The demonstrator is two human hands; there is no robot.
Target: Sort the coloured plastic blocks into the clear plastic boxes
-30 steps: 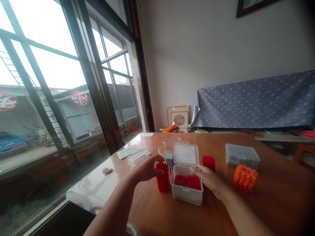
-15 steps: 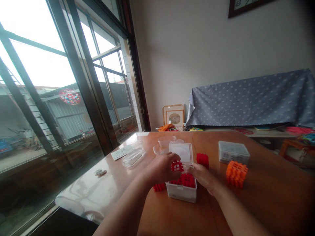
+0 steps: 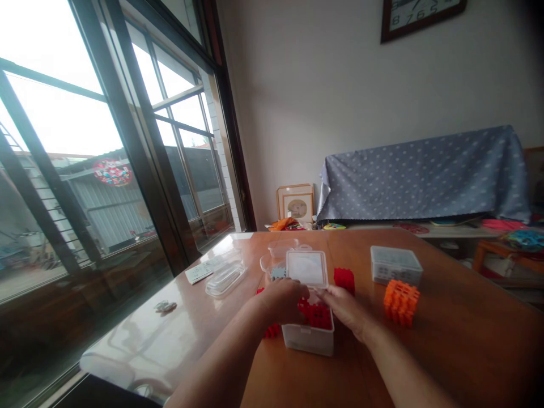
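Note:
A small clear plastic box stands in front of me, its hinged lid tipped back. Red interlocking plastic blocks fill the inside. Over the box's left side reaches my left hand, fingers curled down around a red block and partly hidden. My right hand pinches the back right edge of the box near the lid's hinge. Other red blocks lie beside the box, partly under my left wrist. Behind my right hand stands a red stack of blocks.
To the right are an orange block stack and a closed plastic box. Clear containers and a paper slip lie at the left, with a small bundle nearer. Grey pieces sit behind my left hand.
My left hand has lowered a red block from above the box down into it. My right hand keeps its hold at the back edge. The whole view has shifted slightly.

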